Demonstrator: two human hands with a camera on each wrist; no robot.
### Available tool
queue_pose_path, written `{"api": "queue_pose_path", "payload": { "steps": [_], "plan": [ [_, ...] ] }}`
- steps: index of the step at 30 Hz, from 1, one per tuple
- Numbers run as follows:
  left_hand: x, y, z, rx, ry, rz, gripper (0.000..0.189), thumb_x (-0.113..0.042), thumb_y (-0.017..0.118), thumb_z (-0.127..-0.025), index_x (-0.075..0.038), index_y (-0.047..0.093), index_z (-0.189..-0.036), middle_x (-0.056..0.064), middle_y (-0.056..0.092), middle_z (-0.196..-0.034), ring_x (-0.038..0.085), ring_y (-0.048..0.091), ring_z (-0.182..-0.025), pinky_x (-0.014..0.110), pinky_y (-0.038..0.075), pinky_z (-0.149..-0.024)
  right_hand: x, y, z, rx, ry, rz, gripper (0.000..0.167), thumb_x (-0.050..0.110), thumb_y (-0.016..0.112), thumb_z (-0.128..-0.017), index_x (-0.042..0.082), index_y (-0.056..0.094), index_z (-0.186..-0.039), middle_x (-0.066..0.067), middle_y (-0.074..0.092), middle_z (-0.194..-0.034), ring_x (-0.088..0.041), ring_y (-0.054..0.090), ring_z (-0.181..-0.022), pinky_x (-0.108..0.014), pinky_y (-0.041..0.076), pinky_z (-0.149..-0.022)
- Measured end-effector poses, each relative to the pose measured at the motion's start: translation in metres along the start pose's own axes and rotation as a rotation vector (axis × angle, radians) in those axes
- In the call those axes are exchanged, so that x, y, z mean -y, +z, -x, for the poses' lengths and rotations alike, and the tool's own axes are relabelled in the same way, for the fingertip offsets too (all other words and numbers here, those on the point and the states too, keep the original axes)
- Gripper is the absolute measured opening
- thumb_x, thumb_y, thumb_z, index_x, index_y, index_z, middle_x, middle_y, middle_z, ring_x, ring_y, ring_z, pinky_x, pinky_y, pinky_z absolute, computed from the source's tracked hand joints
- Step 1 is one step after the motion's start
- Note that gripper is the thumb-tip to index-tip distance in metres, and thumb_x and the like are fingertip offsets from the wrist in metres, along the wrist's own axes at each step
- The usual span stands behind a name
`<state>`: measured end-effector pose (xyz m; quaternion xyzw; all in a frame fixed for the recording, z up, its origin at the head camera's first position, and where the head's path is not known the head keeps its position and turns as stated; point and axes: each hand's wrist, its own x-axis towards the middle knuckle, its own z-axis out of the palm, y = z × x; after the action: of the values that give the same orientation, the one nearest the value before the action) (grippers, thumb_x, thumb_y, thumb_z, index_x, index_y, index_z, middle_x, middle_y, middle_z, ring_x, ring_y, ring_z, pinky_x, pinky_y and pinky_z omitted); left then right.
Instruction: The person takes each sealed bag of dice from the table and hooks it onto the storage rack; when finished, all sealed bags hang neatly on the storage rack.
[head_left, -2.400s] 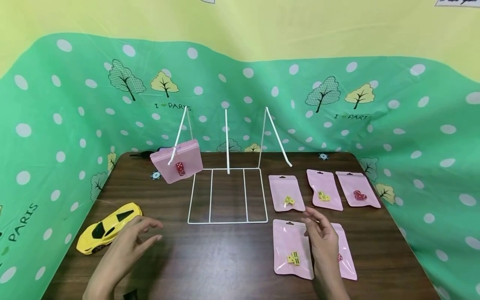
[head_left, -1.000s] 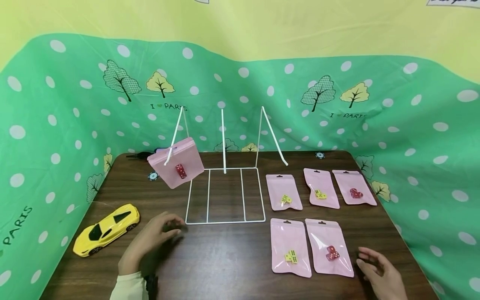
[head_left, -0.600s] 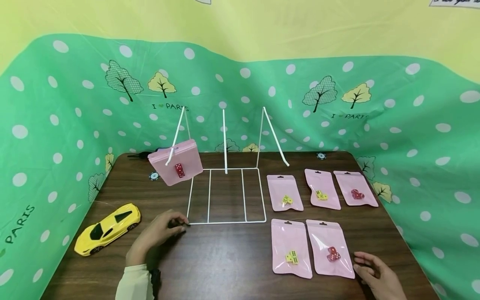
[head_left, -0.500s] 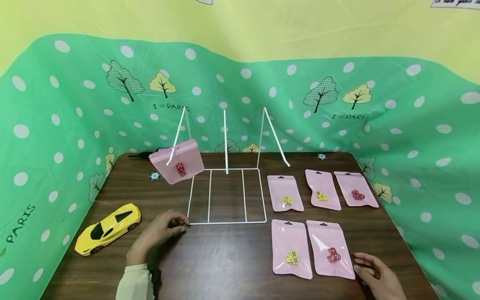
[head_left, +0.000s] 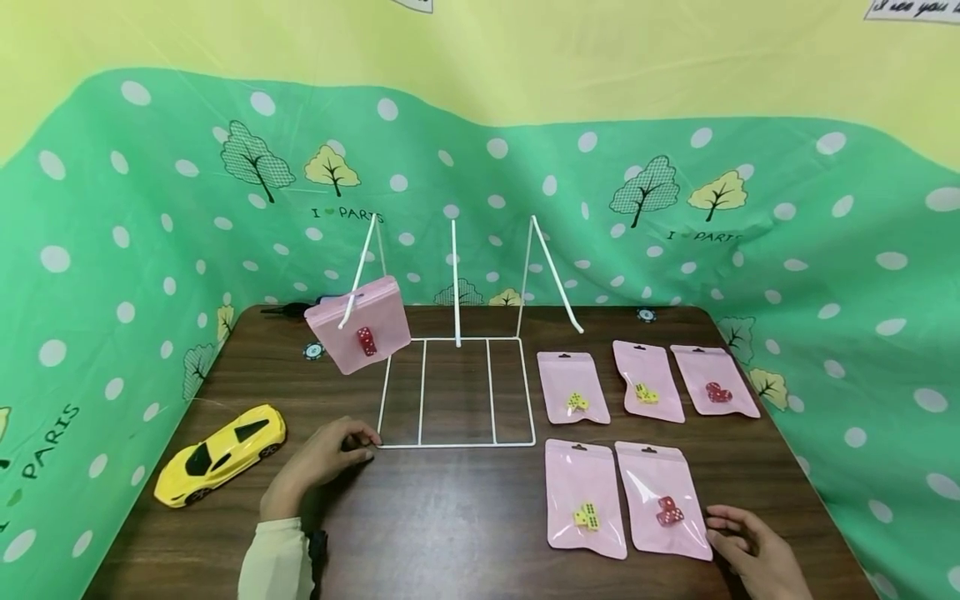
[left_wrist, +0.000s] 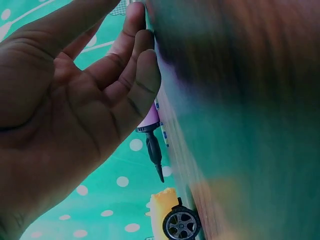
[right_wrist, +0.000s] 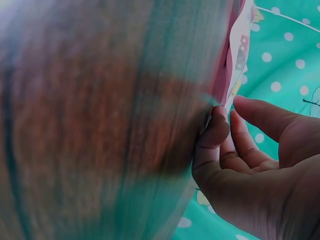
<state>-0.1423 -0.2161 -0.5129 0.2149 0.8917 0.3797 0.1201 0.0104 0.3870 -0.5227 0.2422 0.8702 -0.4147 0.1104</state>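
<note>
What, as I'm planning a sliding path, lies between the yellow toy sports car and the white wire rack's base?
The head view shows the left hand there, fingertips at one corner of the rack base; bare tabletop separates hand from the car.

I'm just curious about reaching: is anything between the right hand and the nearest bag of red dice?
Nothing visible does. The right hand is at the right edge of the red-dice bag; a yellow-dice bag lies beyond it.

Left hand (left_wrist: 82, 107) beside the tabletop (left_wrist: 245, 110)
</note>
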Motion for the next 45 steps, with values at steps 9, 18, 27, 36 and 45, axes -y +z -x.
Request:
{"api": "queue_pose_path", "payload": {
  "steps": [9,18,27,36,45],
  "plan": [
    [0.002,-0.001,-0.007,0.017,-0.029,0.001,0.008,-0.002,0.076,-0.099,-0.009,0.077,-0.102,-0.004,0.066,-0.09,0.011,0.058,-0.083,0.032,0.05,-0.077,0.004,0.001,-0.004,-0.021,-0.034,0.057,0.048,0.015,0.071,-0.104,-0.012,0.056,-0.141,-0.018,0.073,-0.118,-0.003,0.058,-0.089,-0.025,0.051,-0.073],
    [0.003,0.001,-0.011,0.013,-0.034,-0.029,0.008,-0.001,0.078,-0.097,-0.01,0.077,-0.098,-0.006,0.063,-0.087,0.009,0.055,-0.081,0.032,0.048,-0.075,0.012,0.004,-0.004,-0.038,-0.049,0.064,0.038,0.007,0.07,-0.102,-0.012,0.06,-0.133,-0.014,0.072,-0.109,-0.009,0.059,-0.089,-0.025,0.049,-0.071],
    [0.001,0.001,-0.011,0.01,-0.038,-0.034,0.008,-0.001,0.078,-0.096,-0.009,0.077,-0.097,-0.005,0.062,-0.086,0.01,0.054,-0.081,0.033,0.048,-0.076,0.012,0.003,-0.003,-0.024,-0.037,0.115,0.027,0.01,0.067,-0.103,-0.008,0.071,-0.124,-0.01,0.07,-0.103,-0.02,0.058,-0.091,-0.028,0.047,-0.071],
    [0.0,0.002,-0.012,0.009,-0.076,-0.021,0.008,-0.002,0.077,-0.097,-0.01,0.078,-0.097,-0.005,0.062,-0.087,0.012,0.054,-0.081,0.033,0.047,-0.075,0.001,-0.002,0.003,-0.092,-0.002,0.029,0.035,0.014,0.065,-0.104,-0.009,0.069,-0.129,-0.002,0.069,-0.098,-0.007,0.057,-0.081,-0.026,0.053,-0.068],
    [-0.002,0.0,-0.01,0.003,-0.064,-0.025,0.008,-0.003,0.078,-0.097,-0.011,0.078,-0.097,-0.005,0.063,-0.086,0.011,0.054,-0.081,0.032,0.046,-0.074,0.002,-0.004,0.006,-0.163,0.04,-0.086,0.026,0.013,0.068,-0.102,-0.004,0.075,-0.121,0.007,0.062,-0.09,-0.004,0.058,-0.075,-0.024,0.055,-0.067]
  ]
}}
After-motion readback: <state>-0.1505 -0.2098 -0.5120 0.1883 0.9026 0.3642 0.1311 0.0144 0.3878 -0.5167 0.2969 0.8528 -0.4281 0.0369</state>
